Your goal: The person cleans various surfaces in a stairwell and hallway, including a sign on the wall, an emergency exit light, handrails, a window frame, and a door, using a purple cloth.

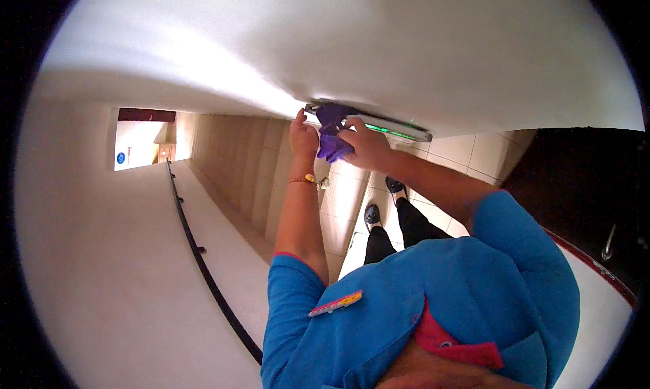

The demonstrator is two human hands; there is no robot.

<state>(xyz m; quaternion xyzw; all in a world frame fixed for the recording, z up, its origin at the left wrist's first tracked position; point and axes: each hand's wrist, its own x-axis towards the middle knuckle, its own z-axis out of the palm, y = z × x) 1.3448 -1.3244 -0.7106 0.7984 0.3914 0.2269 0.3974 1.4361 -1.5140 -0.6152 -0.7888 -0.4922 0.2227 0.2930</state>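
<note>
A slim wall-mounted light fixture (pixel 403 129) with a green glow along its face juts from the white wall in front of me. A purple cloth (pixel 332 127) drapes over its left part and hangs below it. My right hand (pixel 368 144) grips the cloth against the fixture, fingers bent over its front. At the fixture's left end is my left hand (pixel 304 137), with a finger raised to the end of the casing. Its other fingers are partly hidden, so its hold is unclear. A bracelet (pixel 304 179) with small charms circles the left wrist.
Tiled stairs (pixel 249 170) descend on the left, close to my feet in dark shoes (pixel 372 215). A black handrail (pixel 195 244) runs along the left wall. On the right stands a dark door (pixel 574 186) with a metal handle (pixel 608 242).
</note>
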